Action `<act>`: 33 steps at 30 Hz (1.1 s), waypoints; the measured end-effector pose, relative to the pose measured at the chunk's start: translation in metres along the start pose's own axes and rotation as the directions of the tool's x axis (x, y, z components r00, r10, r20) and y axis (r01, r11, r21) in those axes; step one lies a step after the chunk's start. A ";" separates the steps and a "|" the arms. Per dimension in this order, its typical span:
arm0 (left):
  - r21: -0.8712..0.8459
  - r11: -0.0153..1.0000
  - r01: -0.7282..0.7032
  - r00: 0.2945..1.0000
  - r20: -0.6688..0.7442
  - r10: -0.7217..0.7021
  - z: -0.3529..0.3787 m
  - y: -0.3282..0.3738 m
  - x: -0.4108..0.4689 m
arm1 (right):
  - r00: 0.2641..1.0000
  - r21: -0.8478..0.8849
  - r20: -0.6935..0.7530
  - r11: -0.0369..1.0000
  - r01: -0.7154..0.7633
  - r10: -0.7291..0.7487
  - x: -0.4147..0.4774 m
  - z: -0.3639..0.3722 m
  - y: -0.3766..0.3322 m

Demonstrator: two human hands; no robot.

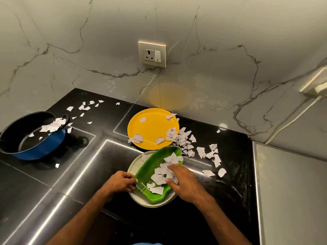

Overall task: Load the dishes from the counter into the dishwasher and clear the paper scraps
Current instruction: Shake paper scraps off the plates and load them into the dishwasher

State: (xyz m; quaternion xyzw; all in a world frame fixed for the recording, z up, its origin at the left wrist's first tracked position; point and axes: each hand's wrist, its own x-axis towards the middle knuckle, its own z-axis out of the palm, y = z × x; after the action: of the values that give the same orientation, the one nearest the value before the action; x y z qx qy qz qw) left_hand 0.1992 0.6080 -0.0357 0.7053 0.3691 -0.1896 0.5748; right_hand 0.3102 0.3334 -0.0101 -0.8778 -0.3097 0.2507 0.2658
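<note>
The torn white paper scraps (162,172) lie heaped in the green leaf-shaped plastic dish (149,164), which sits on a round cream plate (139,198) at the near edge of the black stone counter (88,156). The dish's long axis runs from near the person diagonally away and to the right. The heap lies along the right half, directly under the right hand (184,181), the nearer of the 2 hands. That hand lies on the heap with thumb and fingers spread, not closed round any scrap (a gathering move looks likely). The left hand (122,181) pinches the dish's left rim, steadying it. Farther out, more scraps litter the round yellow plate (152,128), the counter beside it, and the blue-walled pan (40,147) well to the left.
</note>
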 end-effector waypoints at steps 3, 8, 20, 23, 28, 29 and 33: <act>0.149 0.987 0.053 0.998 0.020 -0.056 -0.013 0.015 0.000 | 1.000 0.007 -0.023 1.000 0.003 -0.003 0.002 -0.007 0.005; 0.218 0.976 -0.007 0.964 -0.258 0.065 -0.022 0.051 0.018 | 0.998 0.015 -0.059 1.000 0.009 -0.008 0.004 -0.021 0.011; -0.711 0.702 0.042 0.970 -0.141 -0.201 0.007 0.113 0.072 | 0.993 0.086 -0.121 0.996 0.007 0.003 -0.007 -0.035 0.008; -0.662 0.746 0.068 0.965 -0.147 -0.218 0.013 0.113 0.077 | 0.993 0.094 -0.113 0.996 -0.004 0.014 -0.007 -0.035 0.010; -0.761 0.649 -0.006 0.977 -0.143 -0.159 0.015 0.126 0.072 | 0.991 0.111 -0.132 0.994 -0.001 0.016 -0.001 -0.039 0.004; -0.804 0.594 -0.029 0.982 -0.132 -0.131 0.014 0.128 0.068 | 0.990 0.124 -0.139 0.992 0.004 0.013 0.001 -0.040 0.003; -0.804 0.584 -0.110 0.990 -0.142 -0.010 0.008 0.128 0.047 | 0.983 0.200 -0.181 0.979 0.044 -0.007 0.007 -0.045 -0.007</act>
State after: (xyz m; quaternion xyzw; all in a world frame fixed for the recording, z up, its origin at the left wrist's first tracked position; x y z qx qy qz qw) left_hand 0.3257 0.6065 0.0150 0.3870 0.4316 0.0623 0.8124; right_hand 0.3393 0.3284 0.0251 -0.8612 -0.2684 0.1974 0.3839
